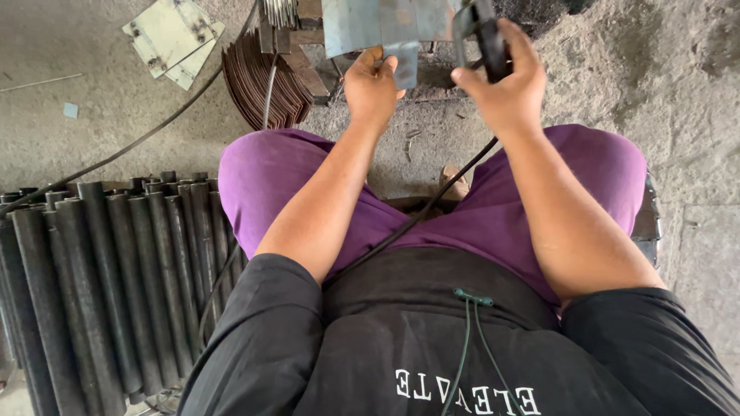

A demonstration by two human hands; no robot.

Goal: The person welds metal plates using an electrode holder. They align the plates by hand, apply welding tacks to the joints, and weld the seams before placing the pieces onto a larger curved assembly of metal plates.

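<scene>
Left hand [371, 86] grips the steel plate's [362, 23] lower edge; right hand [505, 85] clasps a black tool [490, 42].

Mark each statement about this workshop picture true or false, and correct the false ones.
1. The left hand grips a grey metal plate. True.
2. The right hand is empty. False: it holds a black tool with a cable running from it across the lap.
3. Dark pipes lie side by side on the person's left. True.
4. The person wears green trousers. False: they are purple.
5. A stack of curved brown strips lies on the floor beyond the left knee. True.
</scene>
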